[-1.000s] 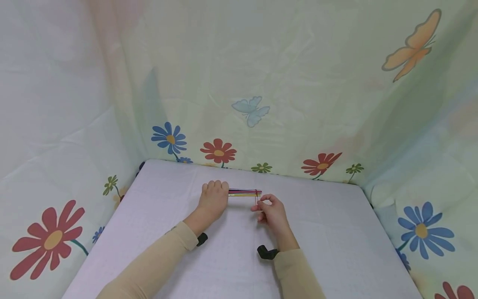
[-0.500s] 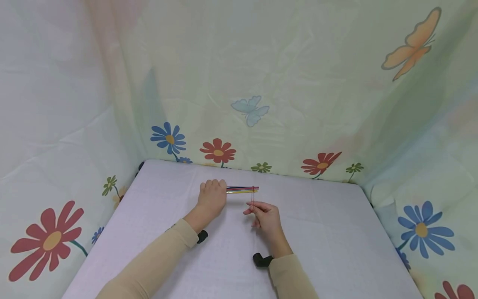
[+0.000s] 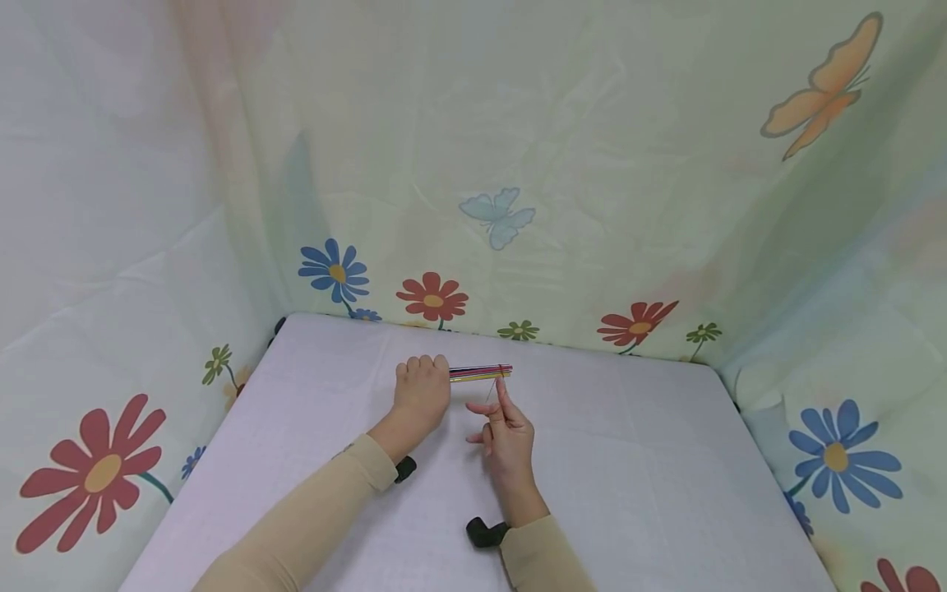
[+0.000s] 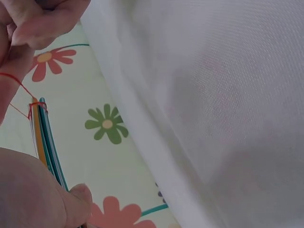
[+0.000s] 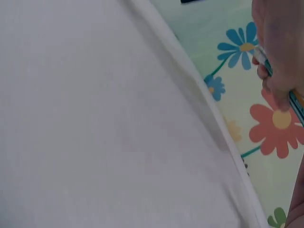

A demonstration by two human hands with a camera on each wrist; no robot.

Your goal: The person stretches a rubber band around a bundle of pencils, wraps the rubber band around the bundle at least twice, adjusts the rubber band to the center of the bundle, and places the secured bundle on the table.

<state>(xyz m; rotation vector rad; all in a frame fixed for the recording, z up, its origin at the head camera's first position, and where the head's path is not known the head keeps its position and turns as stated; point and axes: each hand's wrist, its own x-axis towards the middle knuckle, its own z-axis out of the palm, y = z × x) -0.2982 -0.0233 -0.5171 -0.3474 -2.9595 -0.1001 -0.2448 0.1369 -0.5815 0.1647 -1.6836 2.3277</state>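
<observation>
A bundle of slim coloured sticks (image 3: 473,375), pencil-like in shape, lies sideways in my left hand (image 3: 422,390), which grips its left part in a fist. A thin red rubber band (image 4: 39,103) goes round the free end of the bundle. From there its stretched strands run to my right hand (image 3: 510,448), crossing a finger in the left wrist view. One right finger points up close to the banded end, while others point left. In the right wrist view the left fist covers most of the sticks, with a pale tip (image 5: 260,54) poking out.
Both hands are over a table with a white cloth (image 3: 629,477). Behind it hangs a curtain (image 3: 592,205) printed with flowers and butterflies. Black wrist mounts (image 3: 485,533) stick out by both beige sleeves (image 3: 311,510).
My right hand has moved left and turned, one finger now pointing up toward the bundle's end. The band strands have gone from hanging straight to slanting. The left hand keeps its grip, nearly still.
</observation>
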